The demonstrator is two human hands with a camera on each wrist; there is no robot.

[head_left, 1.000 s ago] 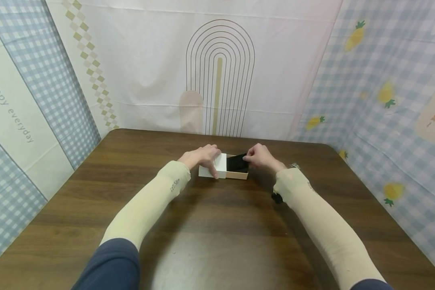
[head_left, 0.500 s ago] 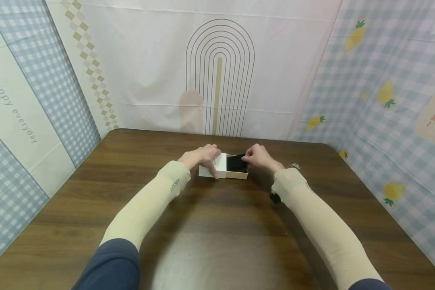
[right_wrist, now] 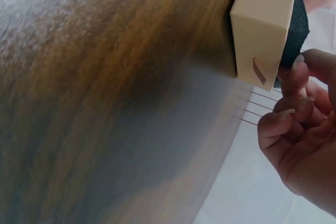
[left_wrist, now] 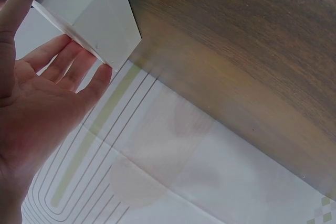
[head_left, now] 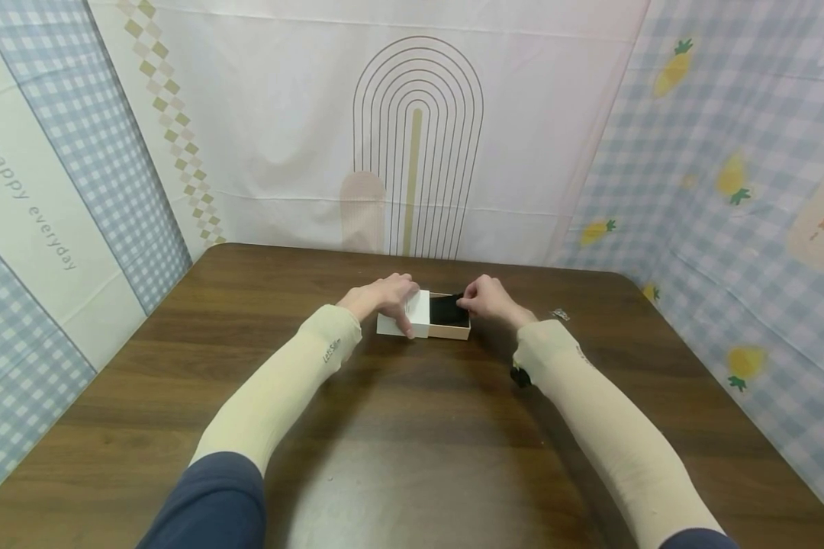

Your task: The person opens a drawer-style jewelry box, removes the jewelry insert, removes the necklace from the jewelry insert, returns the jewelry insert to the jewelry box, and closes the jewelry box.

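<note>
A white box sleeve (head_left: pixel 421 313) lies near the far side of the table, with a tan inner drawer (head_left: pixel 449 332) pulled partway out to the right. My left hand (head_left: pixel 386 296) grips the sleeve from above; in the left wrist view its fingertips press one edge of the white sleeve (left_wrist: pixel 100 22). Inside the drawer is a flat black piece that looks like cloth (head_left: pixel 445 311). My right hand (head_left: pixel 489 296) pinches this piece's right corner. The right wrist view shows thumb and forefinger on the dark fabric (right_wrist: pixel 297 32), just above the end wall of the tan drawer (right_wrist: pixel 260 45).
A small shiny object (head_left: pixel 560 314) lies on the brown wooden table (head_left: pixel 412 435), right of my right hand. Behind the table hangs a white patterned cloth (head_left: pixel 281 137), with checked cloth on both sides. A black device (head_left: pixel 519 375) sits under my right wrist.
My right hand has shifted slightly left and down with the corner of the black piece, which now lies flatter in the drawer. The left hand and the box have stayed in place.
</note>
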